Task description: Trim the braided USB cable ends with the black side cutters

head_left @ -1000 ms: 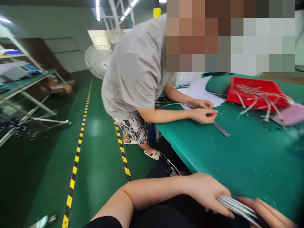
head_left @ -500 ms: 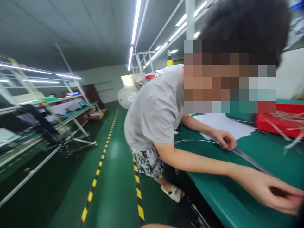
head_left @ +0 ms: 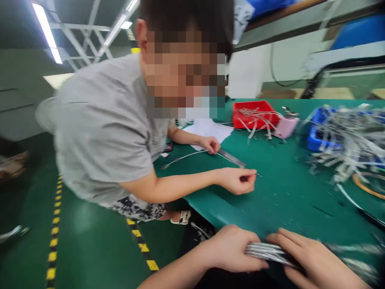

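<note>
Near the bottom of the head view, my left hand [head_left: 237,249] is closed round one part of a bundle of silvery-grey cables [head_left: 267,252]. My right hand [head_left: 313,257] wraps over the bundle just to the right, its fingers curled on it. The bundle lies between both hands at the front edge of the green table [head_left: 279,204]. Loose cable ends extend to the right of my right hand, blurred.
A person in a grey shirt [head_left: 105,124] leans over the table at left, holding a thin cable beside a metal ruler [head_left: 233,157]. Behind are white paper [head_left: 207,130], a red bin [head_left: 255,114], a pink holder [head_left: 285,127] and a blue bin [head_left: 314,132] heaped with cables.
The view has swung right and down. My two hands and the cable bundle are now in view, along with the pink holder and blue bin.
</note>
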Demonstrator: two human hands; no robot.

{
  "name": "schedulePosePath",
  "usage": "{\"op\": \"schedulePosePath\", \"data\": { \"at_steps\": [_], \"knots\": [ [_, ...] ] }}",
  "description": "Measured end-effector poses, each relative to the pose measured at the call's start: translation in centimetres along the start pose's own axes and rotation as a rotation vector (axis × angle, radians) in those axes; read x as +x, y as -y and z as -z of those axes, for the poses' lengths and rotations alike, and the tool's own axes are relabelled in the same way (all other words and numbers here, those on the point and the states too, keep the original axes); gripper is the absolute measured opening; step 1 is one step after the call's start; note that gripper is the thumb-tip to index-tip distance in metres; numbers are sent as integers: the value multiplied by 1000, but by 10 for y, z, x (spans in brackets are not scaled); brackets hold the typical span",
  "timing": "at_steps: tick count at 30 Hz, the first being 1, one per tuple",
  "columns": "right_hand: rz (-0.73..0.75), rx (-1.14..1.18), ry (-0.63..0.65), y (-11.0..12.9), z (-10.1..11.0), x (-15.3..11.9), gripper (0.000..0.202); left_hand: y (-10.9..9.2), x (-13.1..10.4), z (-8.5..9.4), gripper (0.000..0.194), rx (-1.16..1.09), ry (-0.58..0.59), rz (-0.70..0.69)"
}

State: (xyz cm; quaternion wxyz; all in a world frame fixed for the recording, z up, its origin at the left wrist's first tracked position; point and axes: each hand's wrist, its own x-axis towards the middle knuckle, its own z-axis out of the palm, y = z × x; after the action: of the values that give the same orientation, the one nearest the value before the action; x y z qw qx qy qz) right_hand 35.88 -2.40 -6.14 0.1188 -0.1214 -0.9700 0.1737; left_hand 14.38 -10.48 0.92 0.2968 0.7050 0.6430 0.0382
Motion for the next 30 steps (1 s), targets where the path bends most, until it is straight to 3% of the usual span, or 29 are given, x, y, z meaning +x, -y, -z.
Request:
{"op": "schedulePosePath", "data": {
  "at_steps": [2, 5, 8, 11, 15, 20, 25, 30],
  "knots": [
    [-68, 37, 164, 16, 19, 4, 34, 8, -15, -25, 30, -128, 32, -61],
    [-113, 83, 206, 28, 37, 17, 36, 16, -24, -33, 22, -276, 104, -76],
    [-119, 119, 205, 30, 47, 20, 38, 21, -27, -20, 12, -351, 185, -52],
    [-98, 108, 192, 29, 53, 18, 35, 30, -30, -5, 9, -172, 165, -70],
    [-102, 67, 145, 33, 53, 14, 37, 42, -32, 7, 19, 13, 126, -158],
    [-58, -37, -59, 28, 43, 9, 45, 36, -28, 14, 17, 39, 116, -171],
    [-68, -67, -36, 24, 43, 15, 39, 32, -24, 16, 10, 80, 26, -154],
    [-60, -13, -62, 19, 38, 9, 45, 37, -22, 27, 10, 45, 147, -289]
  ]
}}
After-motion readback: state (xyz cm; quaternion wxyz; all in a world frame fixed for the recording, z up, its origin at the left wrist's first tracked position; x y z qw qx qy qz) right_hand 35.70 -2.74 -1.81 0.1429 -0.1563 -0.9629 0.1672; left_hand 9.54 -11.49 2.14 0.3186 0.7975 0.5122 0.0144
